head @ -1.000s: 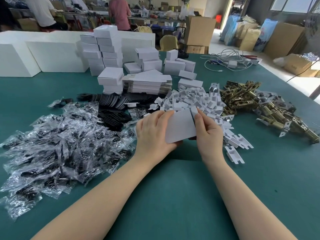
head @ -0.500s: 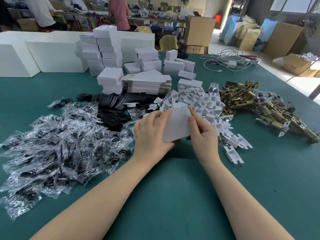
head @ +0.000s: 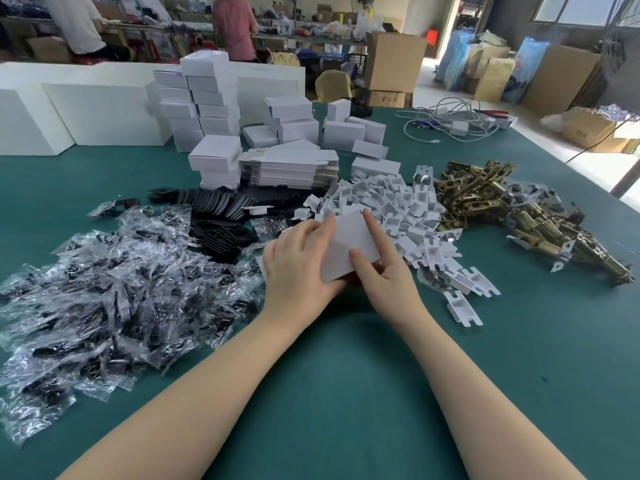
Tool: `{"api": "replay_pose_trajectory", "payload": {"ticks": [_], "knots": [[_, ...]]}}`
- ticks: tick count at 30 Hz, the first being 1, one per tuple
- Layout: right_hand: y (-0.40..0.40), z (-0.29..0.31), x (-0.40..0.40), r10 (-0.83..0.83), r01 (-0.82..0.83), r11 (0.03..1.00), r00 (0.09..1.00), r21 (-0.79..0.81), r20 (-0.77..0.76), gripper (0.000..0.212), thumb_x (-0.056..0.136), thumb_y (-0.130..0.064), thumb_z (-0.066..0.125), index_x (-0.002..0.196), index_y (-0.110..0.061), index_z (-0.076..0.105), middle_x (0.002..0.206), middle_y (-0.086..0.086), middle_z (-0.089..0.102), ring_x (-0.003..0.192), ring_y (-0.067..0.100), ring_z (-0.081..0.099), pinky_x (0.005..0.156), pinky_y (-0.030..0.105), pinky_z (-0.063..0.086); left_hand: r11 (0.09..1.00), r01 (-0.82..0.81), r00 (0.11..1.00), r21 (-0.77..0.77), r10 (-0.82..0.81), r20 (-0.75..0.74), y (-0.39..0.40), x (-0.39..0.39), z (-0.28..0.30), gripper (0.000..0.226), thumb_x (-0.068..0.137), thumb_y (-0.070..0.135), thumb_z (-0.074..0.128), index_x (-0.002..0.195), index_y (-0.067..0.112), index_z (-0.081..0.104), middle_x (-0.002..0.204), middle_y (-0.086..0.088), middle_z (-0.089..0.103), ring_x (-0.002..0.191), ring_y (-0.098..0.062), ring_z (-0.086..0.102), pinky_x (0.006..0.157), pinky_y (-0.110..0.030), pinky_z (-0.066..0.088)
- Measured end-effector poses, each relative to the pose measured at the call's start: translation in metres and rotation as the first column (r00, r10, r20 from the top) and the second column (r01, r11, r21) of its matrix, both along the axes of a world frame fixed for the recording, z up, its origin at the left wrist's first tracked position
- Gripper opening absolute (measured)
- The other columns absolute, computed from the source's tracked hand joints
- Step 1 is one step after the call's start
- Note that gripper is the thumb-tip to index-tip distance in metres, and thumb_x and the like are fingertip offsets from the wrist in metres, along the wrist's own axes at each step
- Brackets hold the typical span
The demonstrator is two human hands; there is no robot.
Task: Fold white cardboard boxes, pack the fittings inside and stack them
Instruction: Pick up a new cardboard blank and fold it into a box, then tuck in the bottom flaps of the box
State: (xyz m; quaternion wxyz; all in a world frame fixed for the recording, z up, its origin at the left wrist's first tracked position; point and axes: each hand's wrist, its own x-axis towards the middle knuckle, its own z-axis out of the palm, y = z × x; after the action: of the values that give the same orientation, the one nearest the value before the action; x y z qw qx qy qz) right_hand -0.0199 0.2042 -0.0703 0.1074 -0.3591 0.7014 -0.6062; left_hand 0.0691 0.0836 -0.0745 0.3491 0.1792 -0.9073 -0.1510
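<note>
On green table (head: 346, 393) w/ fittings (head: 485, 202), white box (head: 349, 244) btwn hands

Head-worn view, forward and down, close over green table (head: 346, 393) — wide-angle

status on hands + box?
Left hand and right hand both gripping the white cardboard box, fold in progress above the green table. No fitting in it yet. Nothing blocking.

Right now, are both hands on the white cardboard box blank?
Yes, the left hand grips the white cardboard box blank from its left side while the right hand pinches its right edge.
</note>
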Motion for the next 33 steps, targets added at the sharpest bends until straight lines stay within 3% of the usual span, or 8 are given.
{"api": "replay_pose_trajectory", "payload": {"ticks": [5,8,12,15,19,23,26,33], "knots": [[0.006,0.003,-0.016,-0.313,0.333,0.928,0.94,-0.167,0.135,0.03,0.093,-0.031,0.064,0.112,-0.053,0.054,0.089,-0.005,0.062,0.071,0.013,0.065,0.069,0.033,0.057,0.991,0.125,0.986,-0.037,-0.128,-0.103,0.003,0.0,0.006,0.084,0.077,0.059,0.058,0.146,0.012,0.043,0.144,-0.009,0.05,0.13,-0.028,0.049,0.104,-0.05,0.041],[0.017,0.007,-0.033,-0.426,0.543,0.807,0.807,-0.232,0.409,0.017,0.091,-0.041,0.062,0.105,-0.032,0.061,0.078,0.005,0.061,0.066,0.029,0.063,0.061,0.041,0.054,0.941,0.256,0.958,0.223,-0.216,-0.189,-0.002,0.004,0.004,0.099,0.073,0.058,0.072,0.153,0.029,0.021,0.155,0.002,0.035,0.139,-0.017,0.04,0.112,-0.043,0.038],[0.017,0.009,-0.032,-0.258,0.387,0.909,0.814,-0.154,0.521,0.031,0.093,-0.05,0.057,0.084,-0.022,0.066,0.074,-0.002,0.068,0.067,0.017,0.064,0.058,0.028,0.049,0.8,0.417,0.908,0.432,-0.342,-0.242,-0.007,0.003,0.001,0.099,0.072,0.041,0.084,0.151,0.045,0.023,0.143,0.045,0.029,0.132,0.004,0.043,0.105,-0.013,0.037],[0.008,0.004,-0.016,-0.247,0.256,0.967,0.904,0.021,0.35,0.051,0.098,-0.056,0.044,0.072,-0.02,0.069,0.067,-0.001,0.07,0.061,0.017,0.066,0.056,0.026,0.05,0.76,0.503,0.861,0.411,-0.403,-0.31,-0.007,0.001,-0.003,0.057,0.077,0.029,0.079,0.126,0.044,0.056,0.137,0.033,0.049,0.134,-0.004,0.045,0.109,-0.027,0.039],[0.001,-0.003,-0.006,-0.282,0.281,0.959,0.95,0.02,0.135,0.047,0.104,-0.046,0.033,0.098,-0.017,0.07,0.087,-0.001,0.074,0.073,0.011,0.07,0.077,0.039,0.056,0.751,0.41,0.906,0.518,-0.269,-0.326,-0.006,-0.001,0.003,0.028,0.076,0.052,0.069,0.102,0.052,0.061,0.104,0.037,0.064,0.1,0.008,0.062,0.084,-0.009,0.046],[0.002,-0.003,-0.006,-0.15,0.149,0.987,0.989,-0.055,-0.018,0.03,0.093,-0.045,0.052,0.121,-0.036,0.06,0.106,-0.021,0.068,0.099,-0.005,0.062,0.085,0.014,0.048,0.731,0.341,0.94,0.591,-0.244,-0.24,-0.015,-0.002,-0.003,0.041,0.078,0.045,0.073,0.113,0.052,0.053,0.101,0.034,0.066,0.095,0.009,0.064,0.082,-0.013,0.05],[0.002,-0.006,-0.008,-0.131,0.132,0.991,0.991,0.037,-0.036,0.041,0.086,-0.031,0.074,0.123,-0.031,0.057,0.1,-0.008,0.067,0.09,0.009,0.064,0.077,0.021,0.051,0.678,0.338,0.938,0.653,-0.298,-0.176,-0.018,-0.003,-0.01,0.051,0.083,0.031,0.077,0.126,0.031,0.05,0.106,0.021,0.066,0.094,0.009,0.064,0.077,-0.008,0.048],[0.003,-0.006,-0.01,-0.13,0.132,0.99,0.991,0.047,-0.045,0.043,0.086,-0.024,0.075,0.118,-0.032,0.049,0.103,-0.008,0.067,0.091,0.009,0.066,0.073,0.014,0.049,0.758,0.295,0.956,0.582,-0.24,-0.172,-0.018,-0.007,-0.01,0.048,0.079,0.023,0.082,0.118,0.032,0.055,0.103,0.02,0.063,0.09,0.019,0.058,0.074,-0.002,0.044]]}}
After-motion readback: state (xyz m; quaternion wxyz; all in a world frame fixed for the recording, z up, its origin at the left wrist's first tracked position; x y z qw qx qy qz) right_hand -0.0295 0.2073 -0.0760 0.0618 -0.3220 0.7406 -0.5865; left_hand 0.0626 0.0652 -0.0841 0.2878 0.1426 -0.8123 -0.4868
